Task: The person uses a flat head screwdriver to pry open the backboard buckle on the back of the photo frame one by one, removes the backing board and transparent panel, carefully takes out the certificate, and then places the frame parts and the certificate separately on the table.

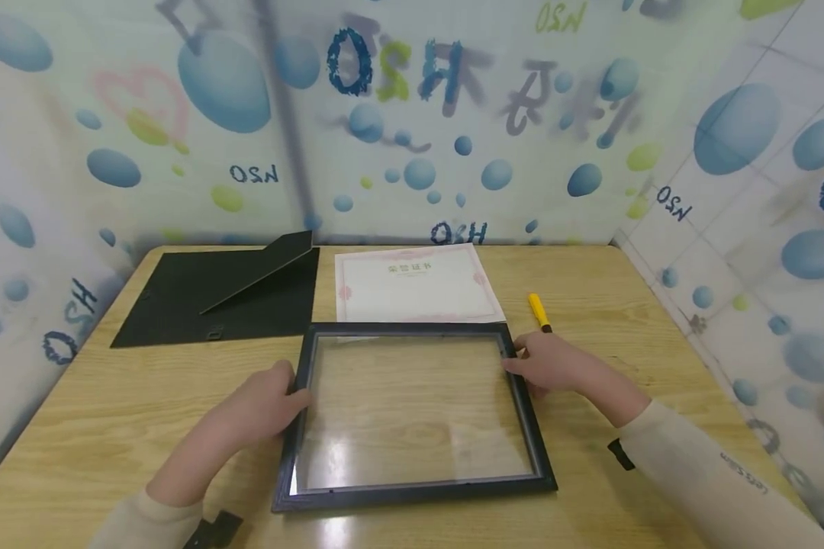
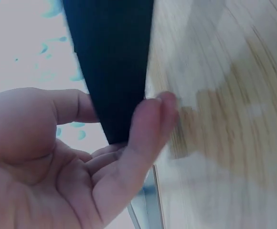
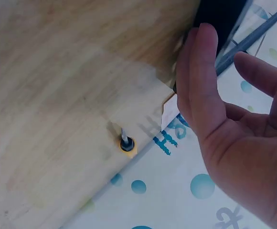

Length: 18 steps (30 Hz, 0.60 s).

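Note:
A black picture frame [image 1: 412, 497] with a clear pane lies before me, over the wooden table. My left hand [image 1: 264, 404] grips its left side, thumb on top. In the left wrist view, the fingers [image 2: 148, 124] pass below the dark frame side [image 2: 112, 62], between it and the tabletop. At the opposite side, my right hand [image 1: 549, 362] holds the frame's upper right, thumb over the edge. The right wrist view shows those fingers [image 3: 203, 71] along the outer side of the frame. Some fingertips are hidden.
A black backing board [image 1: 172, 297] with a raised stand flap [image 1: 268, 267] lies at the back left. Behind the frame is a white certificate sheet [image 1: 412, 293] with a pink border. A yellow-handled screwdriver [image 1: 538, 309] lies beyond my right hand. Patterned curtains [image 1: 412, 206] border the table.

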Tool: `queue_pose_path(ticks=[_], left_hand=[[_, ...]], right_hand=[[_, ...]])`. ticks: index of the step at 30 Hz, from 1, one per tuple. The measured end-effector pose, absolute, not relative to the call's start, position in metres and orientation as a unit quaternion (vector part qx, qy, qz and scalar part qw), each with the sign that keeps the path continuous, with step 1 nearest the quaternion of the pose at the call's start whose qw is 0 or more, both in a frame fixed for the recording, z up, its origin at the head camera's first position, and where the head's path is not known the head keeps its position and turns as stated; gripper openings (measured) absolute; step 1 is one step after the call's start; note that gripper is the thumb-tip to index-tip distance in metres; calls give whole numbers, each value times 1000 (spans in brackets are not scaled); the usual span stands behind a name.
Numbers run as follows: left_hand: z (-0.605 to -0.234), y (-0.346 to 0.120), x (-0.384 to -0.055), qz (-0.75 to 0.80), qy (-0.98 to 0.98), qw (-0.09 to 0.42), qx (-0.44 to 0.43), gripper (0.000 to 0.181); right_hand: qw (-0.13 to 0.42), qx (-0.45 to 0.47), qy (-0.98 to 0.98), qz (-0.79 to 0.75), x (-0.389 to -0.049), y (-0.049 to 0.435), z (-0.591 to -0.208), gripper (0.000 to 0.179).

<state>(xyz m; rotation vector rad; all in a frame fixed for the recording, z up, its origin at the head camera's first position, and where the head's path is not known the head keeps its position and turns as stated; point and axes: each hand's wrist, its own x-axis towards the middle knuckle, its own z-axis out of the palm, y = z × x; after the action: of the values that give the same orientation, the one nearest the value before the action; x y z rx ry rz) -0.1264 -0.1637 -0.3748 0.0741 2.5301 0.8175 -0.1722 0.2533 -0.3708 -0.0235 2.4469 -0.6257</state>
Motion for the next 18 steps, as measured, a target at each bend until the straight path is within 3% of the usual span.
queue_pose_path(ticks=[9,13,16,18], left_hand=[[-377,-166,-126,316,921,227,8,27],[-381,-174,-129,419,875,242,-22,56],[-386,-183,-133,532,796,287,-36,77],[-388,-189,-134,595,736,321,-37,80]], right_hand=[[293,-22,925,-241,-168,252,-371,57],[288,-14,929,-233,-167,251,-372,58],[268,-14,941,-206,-164,248,-372,61],[238,-30,956,-169,-159,243,-369,62]])
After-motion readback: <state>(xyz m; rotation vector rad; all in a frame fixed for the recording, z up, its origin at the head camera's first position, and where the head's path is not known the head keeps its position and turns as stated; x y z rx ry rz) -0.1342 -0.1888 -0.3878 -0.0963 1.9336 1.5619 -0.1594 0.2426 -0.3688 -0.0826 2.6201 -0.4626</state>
